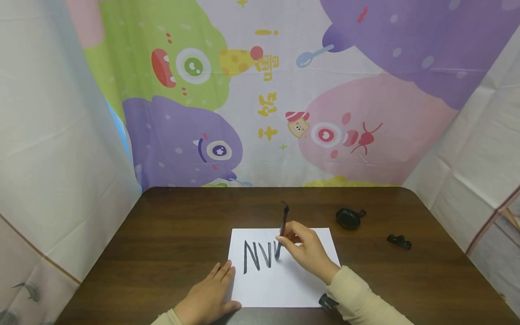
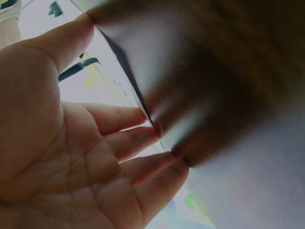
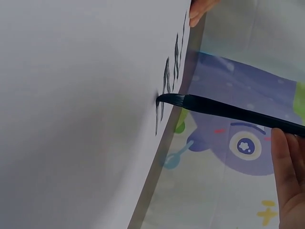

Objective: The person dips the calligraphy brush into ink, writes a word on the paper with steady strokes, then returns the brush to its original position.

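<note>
While the right hand (image 1: 309, 251) pinches the brush (image 1: 284, 221) by its shaft — thumb and fingertips clamped together on it — the bristles (image 3: 172, 99) touch the paper (image 1: 280, 289) beside dark strokes (image 1: 256, 257). The brush should be light and stiff, safest held on the shaft, clear of the soft, wet-looking tip. Fingers straight, the left hand (image 1: 209, 291) rests along the paper's left edge; the thin sheet probably slides easily. Toward the tabletop's (image 1: 162, 230) far right corner sits a black dish (image 1: 348, 218), and nearer its right edge, perhaps a brush rest (image 1: 399, 241).
</note>
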Demonstrator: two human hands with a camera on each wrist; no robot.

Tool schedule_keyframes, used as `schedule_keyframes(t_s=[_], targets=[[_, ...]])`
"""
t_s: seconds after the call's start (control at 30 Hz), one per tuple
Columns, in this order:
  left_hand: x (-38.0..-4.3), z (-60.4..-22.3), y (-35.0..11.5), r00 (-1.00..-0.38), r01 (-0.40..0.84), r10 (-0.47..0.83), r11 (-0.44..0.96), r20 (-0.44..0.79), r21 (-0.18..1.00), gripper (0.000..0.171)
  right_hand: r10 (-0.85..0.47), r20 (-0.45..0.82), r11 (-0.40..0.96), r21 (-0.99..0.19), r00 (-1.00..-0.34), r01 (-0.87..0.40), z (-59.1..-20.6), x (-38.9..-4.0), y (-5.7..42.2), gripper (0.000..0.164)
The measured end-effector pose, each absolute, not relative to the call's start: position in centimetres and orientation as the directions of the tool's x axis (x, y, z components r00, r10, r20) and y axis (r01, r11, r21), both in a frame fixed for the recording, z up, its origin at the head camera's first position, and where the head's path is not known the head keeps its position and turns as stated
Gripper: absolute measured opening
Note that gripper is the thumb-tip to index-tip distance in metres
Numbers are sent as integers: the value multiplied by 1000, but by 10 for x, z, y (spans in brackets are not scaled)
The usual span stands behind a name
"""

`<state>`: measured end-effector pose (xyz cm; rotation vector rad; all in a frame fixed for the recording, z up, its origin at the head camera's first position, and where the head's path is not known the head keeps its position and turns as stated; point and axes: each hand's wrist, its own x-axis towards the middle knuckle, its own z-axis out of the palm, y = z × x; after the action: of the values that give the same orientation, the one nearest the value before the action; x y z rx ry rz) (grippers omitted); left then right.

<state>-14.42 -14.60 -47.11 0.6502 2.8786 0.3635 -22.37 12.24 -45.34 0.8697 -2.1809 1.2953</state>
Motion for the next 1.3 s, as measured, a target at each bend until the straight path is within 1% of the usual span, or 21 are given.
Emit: schedule_keyframes(t_s=[0.5, 0.77, 0.9, 1.07, 1.3], targets=[[-144, -472, -146, -895, 399, 436, 877, -98, 267, 84, -341, 674, 318, -573, -655, -755, -454, -217, 125, 20], [-144, -471, -146, -895, 402, 437, 876, -86, 267, 83, -348, 658, 307, -593, -668, -744, -452, -213, 125, 19], [-143, -470, -146, -895, 399, 437, 876, -95, 271, 84, -336, 661, 309, -596, -671, -741, -452, -215, 125, 18], [-144, -470, -146, -894, 399, 438, 876, -98, 272, 84, -289, 691, 305, -589, -662, -748, -446, -218, 126, 18], [-144, -470, -146, -894, 398, 437, 876, -99, 274, 84, -241, 716, 322, -578, -656, -750, -423, -214, 125, 22]])
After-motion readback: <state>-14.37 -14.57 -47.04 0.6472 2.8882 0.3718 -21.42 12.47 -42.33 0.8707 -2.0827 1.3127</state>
